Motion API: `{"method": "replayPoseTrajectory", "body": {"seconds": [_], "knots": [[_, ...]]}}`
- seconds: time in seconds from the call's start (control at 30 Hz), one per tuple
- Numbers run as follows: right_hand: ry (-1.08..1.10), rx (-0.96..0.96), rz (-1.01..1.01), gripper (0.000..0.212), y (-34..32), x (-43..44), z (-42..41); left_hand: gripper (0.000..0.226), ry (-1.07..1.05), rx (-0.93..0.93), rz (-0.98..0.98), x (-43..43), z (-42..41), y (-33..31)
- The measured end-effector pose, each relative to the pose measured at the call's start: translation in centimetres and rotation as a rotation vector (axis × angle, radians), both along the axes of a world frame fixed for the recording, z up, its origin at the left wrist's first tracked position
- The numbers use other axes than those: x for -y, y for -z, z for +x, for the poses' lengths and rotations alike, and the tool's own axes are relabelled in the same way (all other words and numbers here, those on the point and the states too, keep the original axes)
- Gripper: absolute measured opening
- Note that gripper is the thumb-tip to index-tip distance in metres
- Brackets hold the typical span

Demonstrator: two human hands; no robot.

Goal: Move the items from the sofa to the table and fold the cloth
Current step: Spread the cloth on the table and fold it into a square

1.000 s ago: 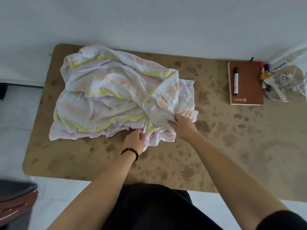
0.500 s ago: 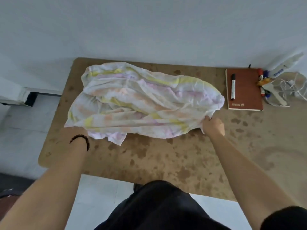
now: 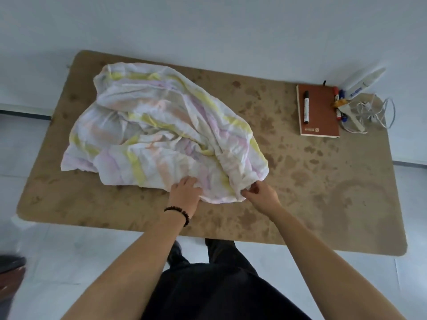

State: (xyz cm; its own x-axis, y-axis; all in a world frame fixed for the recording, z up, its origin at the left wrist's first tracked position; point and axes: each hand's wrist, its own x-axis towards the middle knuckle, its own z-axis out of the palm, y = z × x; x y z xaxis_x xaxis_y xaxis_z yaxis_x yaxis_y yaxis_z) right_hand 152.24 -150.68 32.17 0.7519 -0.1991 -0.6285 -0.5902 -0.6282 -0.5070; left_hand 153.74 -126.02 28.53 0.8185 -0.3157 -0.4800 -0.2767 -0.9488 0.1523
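- My right hand [image 3: 262, 194] pinches the near right corner of the cloth [image 3: 161, 135]. My left hand [image 3: 186, 192] lies on the near hem just beside it, can't tell if it's gripping.
- The cloth sits crumpled on the left half of the table [image 3: 323, 192], hem near the front edge, with bare tabletop to its right.
- It's white with yellow, pink and peach stripes.
- Far right corner: notebook [image 3: 323, 121] with a marker [image 3: 306, 107] on it, cables [image 3: 379, 112] beside.

Both bare forearms reach away from the body and converge. The left hand [image 3: 184, 192] lies palm down, its fingers spread and slightly bent, resting on the near edge of the crumpled white cloth with yellow, pink and orange stripes [image 3: 161, 135]. A black beaded bracelet [image 3: 179, 214] circles its wrist. Just to its right, the right hand [image 3: 261, 195] pinches that edge with curled fingers.
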Motion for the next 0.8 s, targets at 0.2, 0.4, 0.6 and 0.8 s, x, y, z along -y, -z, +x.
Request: {"method": "replayPoseTrajectory", "body": {"seconds": [0.2,0.4,0.6,0.8], "knots": [[0.238,0.06,0.174,0.028,-0.3,-0.8,1.7,0.019,-0.553,0.24,-0.27,-8.1,-2.4,-1.9],[-0.138,0.117,0.063,0.041,0.8,-4.9,0.4,0.031,-1.286,0.337,-0.116,-16.5,-2.1,-3.8],[-0.585,0.006,-0.263,0.068,1.1,-5.9,-1.4,0.045,-1.798,-0.065,-0.521,-14.7,-2.1,-2.1],[-0.665,-0.084,-0.645,0.068,0.9,-2.9,-2.7,0.043,-1.873,-0.528,-1.26,-7.4,-0.5,-3.2]]}}
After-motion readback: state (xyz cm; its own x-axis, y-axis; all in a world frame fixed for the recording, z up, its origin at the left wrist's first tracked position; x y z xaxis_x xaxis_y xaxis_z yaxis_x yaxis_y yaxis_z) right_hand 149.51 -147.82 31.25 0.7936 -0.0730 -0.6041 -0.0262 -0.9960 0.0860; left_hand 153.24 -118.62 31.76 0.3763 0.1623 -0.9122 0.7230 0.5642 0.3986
